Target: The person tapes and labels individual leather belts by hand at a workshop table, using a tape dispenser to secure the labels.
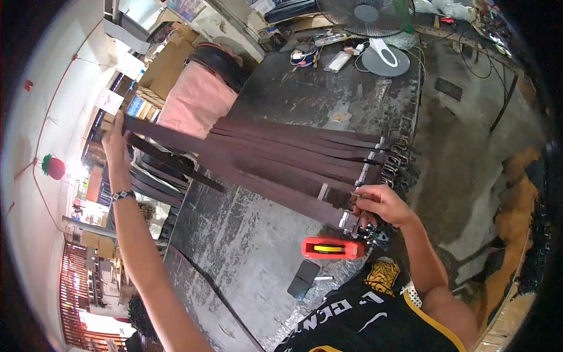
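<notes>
My left hand (115, 138), raised at the left with the arm stretched out, is closed on the end of a long dark brown strap (234, 173). That strap runs down across the table to my right hand (378, 205), whose fingers are pinched at its buckle end; the small part between them is hard to make out. Beyond it, several more brown straps (281, 144) lie side by side, with metal buckles (396, 155) along the table's right edge. A red tape dispenser (333, 248) with a yellow core sits just below my right hand.
On the dark worn table (234, 229) lie a black phone-like object (303, 278) and a white-based fan (386, 57) at the far end. Pink cloth (196, 97) borders the table's left side. A black strip (217, 293) crosses the near left.
</notes>
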A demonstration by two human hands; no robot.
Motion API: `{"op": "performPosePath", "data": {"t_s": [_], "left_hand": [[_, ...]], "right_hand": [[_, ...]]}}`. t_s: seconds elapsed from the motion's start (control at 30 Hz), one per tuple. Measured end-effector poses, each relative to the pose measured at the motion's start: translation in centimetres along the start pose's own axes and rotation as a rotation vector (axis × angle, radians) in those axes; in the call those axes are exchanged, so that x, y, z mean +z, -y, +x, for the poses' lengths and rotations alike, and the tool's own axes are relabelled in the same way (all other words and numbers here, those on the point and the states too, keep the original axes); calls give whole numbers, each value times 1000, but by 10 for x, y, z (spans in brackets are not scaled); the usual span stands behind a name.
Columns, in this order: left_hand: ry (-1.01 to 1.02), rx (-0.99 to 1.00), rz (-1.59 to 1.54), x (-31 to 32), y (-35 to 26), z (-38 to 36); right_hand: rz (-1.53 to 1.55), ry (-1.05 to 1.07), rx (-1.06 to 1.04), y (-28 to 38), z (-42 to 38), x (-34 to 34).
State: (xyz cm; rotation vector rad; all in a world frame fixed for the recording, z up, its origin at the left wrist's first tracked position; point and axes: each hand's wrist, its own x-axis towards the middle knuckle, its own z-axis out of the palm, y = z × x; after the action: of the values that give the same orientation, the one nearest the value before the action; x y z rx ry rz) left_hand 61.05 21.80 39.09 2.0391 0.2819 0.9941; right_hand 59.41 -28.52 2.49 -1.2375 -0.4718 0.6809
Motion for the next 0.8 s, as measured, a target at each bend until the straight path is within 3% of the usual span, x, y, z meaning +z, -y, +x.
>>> {"op": "performPosePath", "data": {"t_s": [0.03,0.17,0.2,0.23,0.27,0.33,0.37,0.47,0.57,0.6,0.8], "left_hand": [[-2,113,-29,8,-11,0],[74,150,-35,46,-7,-10],[50,112,-5,59,8,-18],[133,-67,233,54,35,-8],[68,87,253,73,70,-24],[216,-154,90,109,101,-73],[374,-306,15,103,179,-78],[398,-801,153,141,242,-174],[541,-748,166,147,304,-265],[451,-852,61,144,295,-293],[418,-876,-29,89,277,-368]], "right_hand": [[-31,-42,-21,2,0,-4],[-105,-148,-16,-1,-6,-26],[-118,-205,-6,-1,-12,-31],[-137,-232,-26,-6,-16,-36],[-156,-262,-47,-12,-20,-43],[-225,-302,-30,-22,-31,-56],[-276,-312,9,-26,-38,-63],[-334,-328,75,-46,-57,-78],[-325,-365,157,-65,-64,-81],[-296,-383,191,-64,-67,-78],[-292,-380,198,-61,-51,-66]]}}
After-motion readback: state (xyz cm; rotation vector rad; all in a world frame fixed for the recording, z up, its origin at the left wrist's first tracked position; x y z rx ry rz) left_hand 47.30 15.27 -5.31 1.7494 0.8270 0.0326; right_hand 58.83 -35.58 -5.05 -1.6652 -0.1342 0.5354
